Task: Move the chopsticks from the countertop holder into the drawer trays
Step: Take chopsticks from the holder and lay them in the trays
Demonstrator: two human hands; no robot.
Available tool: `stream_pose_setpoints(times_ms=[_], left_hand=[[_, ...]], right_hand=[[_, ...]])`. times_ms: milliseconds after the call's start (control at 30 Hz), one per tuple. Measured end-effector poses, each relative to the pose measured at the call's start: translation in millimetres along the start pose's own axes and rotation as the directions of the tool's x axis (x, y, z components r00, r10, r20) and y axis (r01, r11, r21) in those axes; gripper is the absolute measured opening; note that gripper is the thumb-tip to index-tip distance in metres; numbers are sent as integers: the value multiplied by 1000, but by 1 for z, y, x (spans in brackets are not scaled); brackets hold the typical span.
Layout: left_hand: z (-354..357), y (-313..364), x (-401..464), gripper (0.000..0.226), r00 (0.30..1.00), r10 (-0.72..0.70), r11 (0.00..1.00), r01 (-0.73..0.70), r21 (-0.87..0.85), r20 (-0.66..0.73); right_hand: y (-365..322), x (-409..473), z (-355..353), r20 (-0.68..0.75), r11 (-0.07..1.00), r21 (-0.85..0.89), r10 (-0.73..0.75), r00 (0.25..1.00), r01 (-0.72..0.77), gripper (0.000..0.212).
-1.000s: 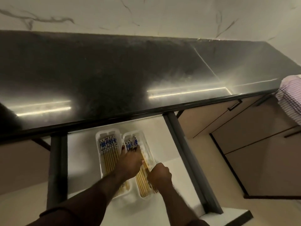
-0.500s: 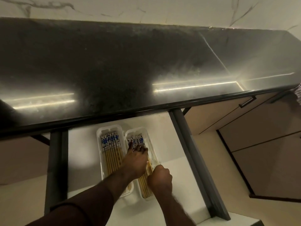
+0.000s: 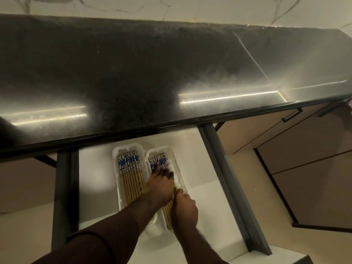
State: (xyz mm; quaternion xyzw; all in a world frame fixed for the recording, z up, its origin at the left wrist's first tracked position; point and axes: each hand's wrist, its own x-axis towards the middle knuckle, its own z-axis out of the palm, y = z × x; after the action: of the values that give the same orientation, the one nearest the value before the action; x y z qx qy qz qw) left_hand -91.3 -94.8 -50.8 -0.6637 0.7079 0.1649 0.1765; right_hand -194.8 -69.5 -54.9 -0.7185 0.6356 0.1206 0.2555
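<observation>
In the open drawer (image 3: 95, 178) under the desk (image 3: 133, 73), two white trays (image 3: 115, 155) hold chopsticks (image 3: 131, 174). The left hand (image 3: 160, 184) lies flat, fingers spread, on the right tray's chopsticks; the right hand (image 3: 183, 208) is curled closed around their near ends.

No readable text, label, brand, number or sign is showing anywhere. The chopsticks (image 3: 130, 162) in the drawer trays are showing only a blue and white pattern on their top ends, too small and blurred to make out as writing.
</observation>
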Motion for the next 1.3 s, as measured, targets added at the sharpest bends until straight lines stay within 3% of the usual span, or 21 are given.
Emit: stream_pose_setpoints(times_ms=[267,433,700,1067,1300], left_hand=[[6,2,6,63,999,32,996,-32,78,5],[7,4,4,65,1000,28,993,-29,113,7],[4,4,-3,66,999,13,998,-11,61,-30],[-7,7,-42,76,981,-57,972,12,-236,-186],[-42,28,-96,60,928,-167,930,36,-367,-333]], right_hand=[[8,-8,4,-16,988,-95,-121,993,119,48],[16,-11,3,87,968,-143,-195,977,206,56],[17,-12,7,47,975,-123,-182,982,187,44],[20,-26,-31,-169,968,-4,-247,954,250,29],[34,-59,-72,-363,918,1,-368,856,396,28]])
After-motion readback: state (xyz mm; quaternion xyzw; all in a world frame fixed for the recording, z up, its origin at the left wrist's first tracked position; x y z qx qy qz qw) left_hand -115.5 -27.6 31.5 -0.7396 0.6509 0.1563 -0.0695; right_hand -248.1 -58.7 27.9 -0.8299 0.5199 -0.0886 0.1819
